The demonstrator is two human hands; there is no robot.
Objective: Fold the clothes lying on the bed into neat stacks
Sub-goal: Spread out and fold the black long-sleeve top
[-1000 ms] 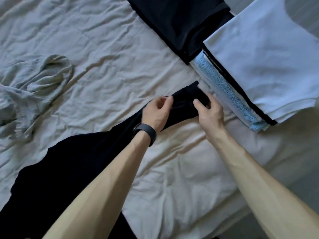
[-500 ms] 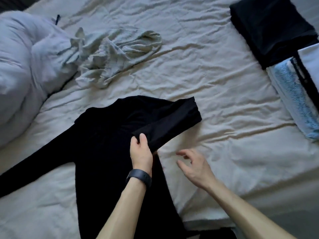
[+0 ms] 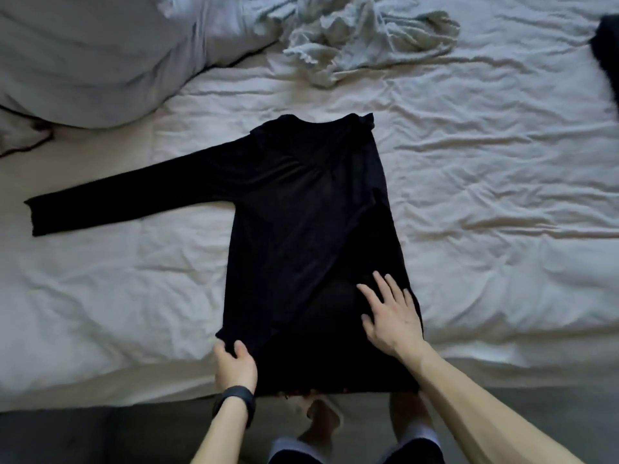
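A black long-sleeved top (image 3: 301,229) lies flat on the white bed sheet (image 3: 485,212), neck away from me. Its right sleeve is folded diagonally across the body; its left sleeve stretches out to the left. My left hand (image 3: 234,363), with a dark band on the wrist, pinches the lower left corner of the hem. My right hand (image 3: 390,313) rests flat with fingers spread on the lower right part of the top. A crumpled pale grey-green garment (image 3: 361,38) lies at the far edge of the bed.
A grey pillow or duvet (image 3: 93,55) bulges at the far left. A dark folded stack (image 3: 608,51) shows at the right edge. The near edge of the bed runs just under the hem, with grey floor (image 3: 100,437) and my feet below.
The view has swung left, so the folded stacks left the frame. The right sleeve now lies across the body. My left hand moved down to the hem corner; my right hand came onto the top.
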